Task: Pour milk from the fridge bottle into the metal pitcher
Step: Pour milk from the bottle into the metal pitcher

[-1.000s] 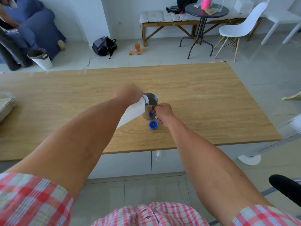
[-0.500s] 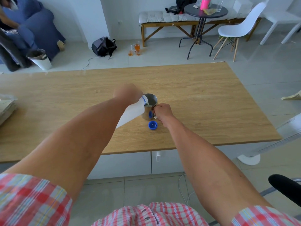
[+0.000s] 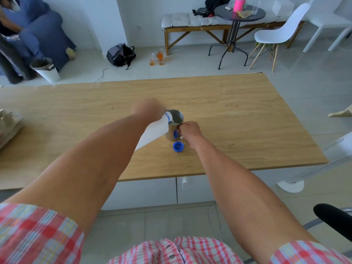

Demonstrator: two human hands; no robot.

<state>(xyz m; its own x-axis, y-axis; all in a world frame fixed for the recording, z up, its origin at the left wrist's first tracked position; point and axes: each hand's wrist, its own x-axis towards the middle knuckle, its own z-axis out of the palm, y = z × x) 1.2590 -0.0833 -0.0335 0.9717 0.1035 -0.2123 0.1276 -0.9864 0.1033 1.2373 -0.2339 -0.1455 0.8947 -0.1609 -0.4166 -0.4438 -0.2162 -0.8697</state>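
Note:
A white plastic milk bottle (image 3: 153, 133) is tilted steeply, its blue-ringed mouth over the rim of the metal pitcher (image 3: 176, 121). My left hand (image 3: 148, 109) grips the bottle from above. Milk shows white inside the pitcher. My right hand (image 3: 190, 130) is closed on the pitcher's handle on its right side. The pitcher stands upright on the wooden table (image 3: 238, 115). The bottle's blue cap (image 3: 178, 146) lies on the table just in front of the pitcher.
A pile of paper or wrapping (image 3: 8, 124) lies at the table's left edge. Beyond the table are a backpack (image 3: 121, 54), glasses on the floor (image 3: 158, 57), a white bin (image 3: 46, 70), a round black table (image 3: 239, 13) and white chairs (image 3: 280, 33). A fan base (image 3: 291, 185) stands at right.
The bottle's mouth has dipped a little lower into the pitcher and milk now shows inside it. Both hands stay where they were.

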